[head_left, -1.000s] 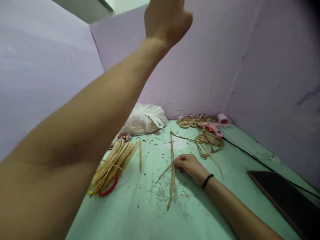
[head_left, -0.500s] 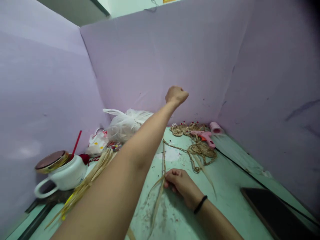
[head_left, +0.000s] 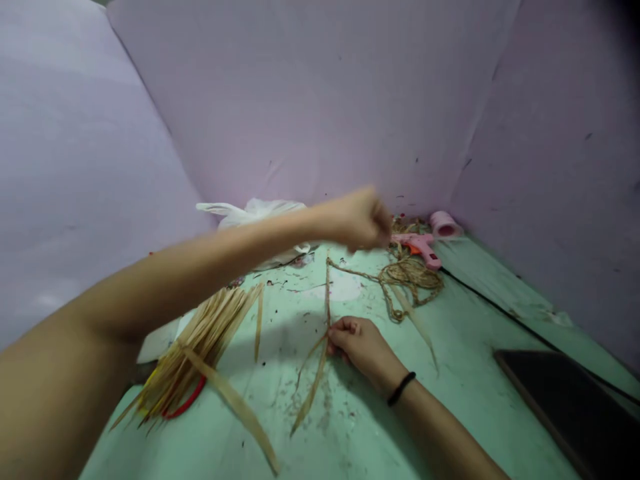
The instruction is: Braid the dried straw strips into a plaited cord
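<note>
Head-height view down onto a pale green table [head_left: 450,373] boxed in by lilac boards [head_left: 320,100]. Right hand [head_left: 361,345] low on the table, fingers curled shut, pinching the crossing point of thin dried straw-coloured leaf strips [head_left: 320,363] and pressing it flat against the surface, seemingly to stop the crossing from slipping apart. Left hand [head_left: 363,219] in the air above the table and blurred, closed into a fist near a pink hot-glue gun [head_left: 423,248]; impossible to tell whether gripping anything. Long strip ends reaching toward the viewer and away toward a loose coil of brown twine [head_left: 413,277]. To the left, within easy reach, a thick bundle of the same dried strips [head_left: 200,340], lying partly over a red ring [head_left: 186,404]. At the back, a white plastic bag [head_left: 260,212] and a pink tape roll [head_left: 444,224], both close against the boards, probably out of the way of the hands. At the right edge, a dark flat panel [head_left: 575,407], and a black cable [head_left: 490,303] along the table.
</note>
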Demonstrator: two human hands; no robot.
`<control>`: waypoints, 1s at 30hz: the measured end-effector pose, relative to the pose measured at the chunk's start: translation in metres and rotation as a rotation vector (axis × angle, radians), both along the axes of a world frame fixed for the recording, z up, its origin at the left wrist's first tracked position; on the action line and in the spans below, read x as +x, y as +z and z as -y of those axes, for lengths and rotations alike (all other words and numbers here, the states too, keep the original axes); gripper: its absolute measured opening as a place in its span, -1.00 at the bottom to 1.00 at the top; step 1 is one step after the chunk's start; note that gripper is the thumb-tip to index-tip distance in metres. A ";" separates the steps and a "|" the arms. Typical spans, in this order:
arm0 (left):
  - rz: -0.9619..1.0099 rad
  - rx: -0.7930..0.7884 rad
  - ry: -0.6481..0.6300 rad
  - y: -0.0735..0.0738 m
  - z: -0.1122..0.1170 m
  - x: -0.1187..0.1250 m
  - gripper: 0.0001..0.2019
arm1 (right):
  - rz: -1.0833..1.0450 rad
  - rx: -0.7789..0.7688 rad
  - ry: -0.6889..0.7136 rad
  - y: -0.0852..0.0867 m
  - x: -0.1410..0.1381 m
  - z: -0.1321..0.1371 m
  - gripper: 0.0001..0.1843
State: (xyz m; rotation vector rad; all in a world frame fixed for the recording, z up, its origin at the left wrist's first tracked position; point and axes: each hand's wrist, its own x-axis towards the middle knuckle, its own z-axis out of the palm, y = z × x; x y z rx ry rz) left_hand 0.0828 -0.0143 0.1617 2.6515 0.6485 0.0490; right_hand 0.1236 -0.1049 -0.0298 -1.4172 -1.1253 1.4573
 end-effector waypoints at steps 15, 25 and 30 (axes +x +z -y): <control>-0.169 0.055 0.289 -0.118 0.145 -0.168 -0.82 | 0.031 0.019 -0.005 0.010 -0.001 0.008 -0.89; 0.226 -0.446 0.695 -0.146 0.071 -0.106 -0.75 | -0.089 0.011 0.024 0.010 0.006 0.004 -0.94; 0.288 -0.582 0.672 -0.155 0.074 -0.103 -0.76 | -0.101 0.023 0.023 0.008 0.005 0.002 -0.96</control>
